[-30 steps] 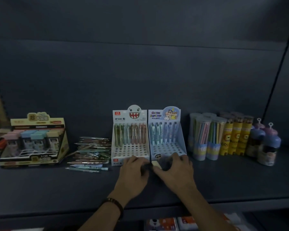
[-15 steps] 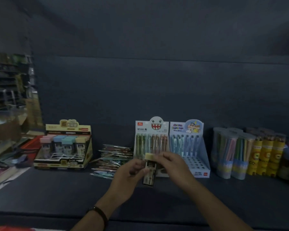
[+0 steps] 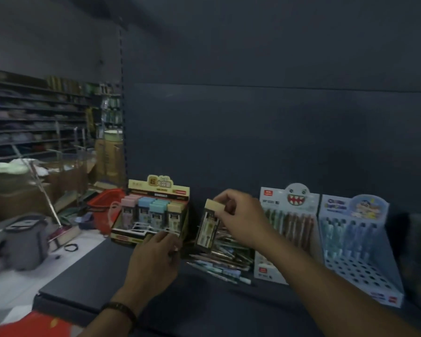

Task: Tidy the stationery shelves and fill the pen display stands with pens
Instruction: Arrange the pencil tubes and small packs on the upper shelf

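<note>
My right hand (image 3: 243, 217) pinches the yellow cap of a small clear refill case (image 3: 207, 224), holding it upright above a loose pile of pens (image 3: 225, 257). My left hand (image 3: 156, 259) reaches toward the front edge of the yellow display box (image 3: 153, 212) of pastel-capped cases; its fingers are loosely curled and hold nothing I can see. A white monster pen stand (image 3: 289, 229) and a blue cartoon pen stand (image 3: 355, 244) sit to the right, each with a back row of pens and bare holes in front.
The dark shelf (image 3: 122, 283) ends at its left edge near the yellow box. Beyond it lie a red basket (image 3: 105, 203), a grey bucket (image 3: 22, 242) with a mop, cardboard boxes and distant store shelving. Blurred jars stand at the far right.
The view swung left. My right hand carried the case leftward, away from the stands and over the pen pile. My left hand let go of it and moved to the yellow box.
</note>
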Demonstrator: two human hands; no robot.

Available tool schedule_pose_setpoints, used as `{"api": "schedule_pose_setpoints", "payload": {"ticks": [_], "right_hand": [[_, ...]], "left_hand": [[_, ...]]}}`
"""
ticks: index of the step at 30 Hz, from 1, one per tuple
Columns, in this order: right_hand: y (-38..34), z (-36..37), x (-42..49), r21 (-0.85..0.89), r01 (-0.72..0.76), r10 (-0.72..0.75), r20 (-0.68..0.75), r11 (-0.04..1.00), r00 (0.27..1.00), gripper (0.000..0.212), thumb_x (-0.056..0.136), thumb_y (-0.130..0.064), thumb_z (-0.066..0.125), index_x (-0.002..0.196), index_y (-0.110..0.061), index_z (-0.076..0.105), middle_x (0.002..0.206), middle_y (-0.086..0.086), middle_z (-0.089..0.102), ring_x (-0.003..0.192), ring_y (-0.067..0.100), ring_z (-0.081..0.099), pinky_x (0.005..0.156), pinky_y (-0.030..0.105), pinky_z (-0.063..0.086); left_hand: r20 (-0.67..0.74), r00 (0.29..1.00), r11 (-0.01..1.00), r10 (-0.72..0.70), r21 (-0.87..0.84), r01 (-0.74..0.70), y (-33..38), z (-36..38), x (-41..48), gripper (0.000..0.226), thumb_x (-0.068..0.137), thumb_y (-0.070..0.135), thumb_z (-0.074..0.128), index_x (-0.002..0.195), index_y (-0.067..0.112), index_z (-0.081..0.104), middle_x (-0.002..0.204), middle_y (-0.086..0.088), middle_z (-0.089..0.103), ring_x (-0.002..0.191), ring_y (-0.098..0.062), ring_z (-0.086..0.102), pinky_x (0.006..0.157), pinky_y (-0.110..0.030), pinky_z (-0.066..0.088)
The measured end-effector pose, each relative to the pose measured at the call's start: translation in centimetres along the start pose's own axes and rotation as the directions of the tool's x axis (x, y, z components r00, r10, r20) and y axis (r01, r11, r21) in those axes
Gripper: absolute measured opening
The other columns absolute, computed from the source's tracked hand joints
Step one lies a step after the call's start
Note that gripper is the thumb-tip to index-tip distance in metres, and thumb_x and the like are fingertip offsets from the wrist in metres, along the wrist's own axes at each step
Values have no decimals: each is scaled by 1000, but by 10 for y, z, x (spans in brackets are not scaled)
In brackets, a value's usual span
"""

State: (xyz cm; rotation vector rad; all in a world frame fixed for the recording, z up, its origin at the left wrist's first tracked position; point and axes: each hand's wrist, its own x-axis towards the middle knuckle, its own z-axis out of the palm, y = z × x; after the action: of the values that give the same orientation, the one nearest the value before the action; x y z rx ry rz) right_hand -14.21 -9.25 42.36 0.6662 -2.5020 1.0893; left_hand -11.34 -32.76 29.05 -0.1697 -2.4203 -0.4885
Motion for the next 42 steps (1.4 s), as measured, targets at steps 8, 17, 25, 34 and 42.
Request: {"api": "schedule_pose_setpoints", "payload": {"ticks": [8, 17, 25, 34, 42], "right_hand": [[-13, 69, 58, 43, 34, -33, -20, 998, 999, 21, 97, -22, 71, 115, -33, 72, 83, -10, 68, 90, 10, 62, 70, 25, 52], [-13, 114, 81, -5, 52, -52, -48, 999, 997, 27, 99, -23, 64, 123, -34, 70, 94, -17, 69, 96, 13, 67, 74, 31, 57], [-4, 124, 80, -20, 37, -38, -32, 999, 999, 29, 100, -16, 65, 123, -33, 72, 111, -11, 72, 89, 4, 66, 72, 15, 50], [-5, 126, 80, -29, 42, -43, -9, 999, 999, 24, 98, -17, 67, 116, -33, 71, 111, -9, 71, 107, 12, 61, 86, 30, 54], [-2, 119, 78, -107, 32, -31, 9, 994, 999, 31, 101, -15, 63, 128, -31, 67, 122, -1, 67, 109, 17, 52, 86, 29, 45]], "left_hand": [[27, 991, 989, -131, 80, 128, -27, 5, -3, 32, 87, 31, 66, 117, 38, 57, 123, 11, 48, 114, -18, 47, 74, -29, 55], [10, 988, 985, -156, 77, 155, -23, 7, 1, 41, 86, 31, 60, 126, 39, 56, 133, 11, 43, 124, -14, 42, 79, -26, 56], [9, 991, 988, -131, 78, 130, -23, 7, 0, 41, 85, 31, 60, 126, 37, 55, 136, 10, 40, 126, -13, 41, 77, -22, 56], [14, 991, 988, -132, 82, 130, -23, 8, 0, 44, 86, 31, 58, 128, 40, 51, 139, 10, 37, 129, -13, 38, 77, -22, 55], [26, 991, 988, -131, 81, 129, -23, 7, 1, 40, 89, 30, 56, 127, 39, 50, 141, 9, 34, 131, -14, 36, 78, -21, 54]]}}
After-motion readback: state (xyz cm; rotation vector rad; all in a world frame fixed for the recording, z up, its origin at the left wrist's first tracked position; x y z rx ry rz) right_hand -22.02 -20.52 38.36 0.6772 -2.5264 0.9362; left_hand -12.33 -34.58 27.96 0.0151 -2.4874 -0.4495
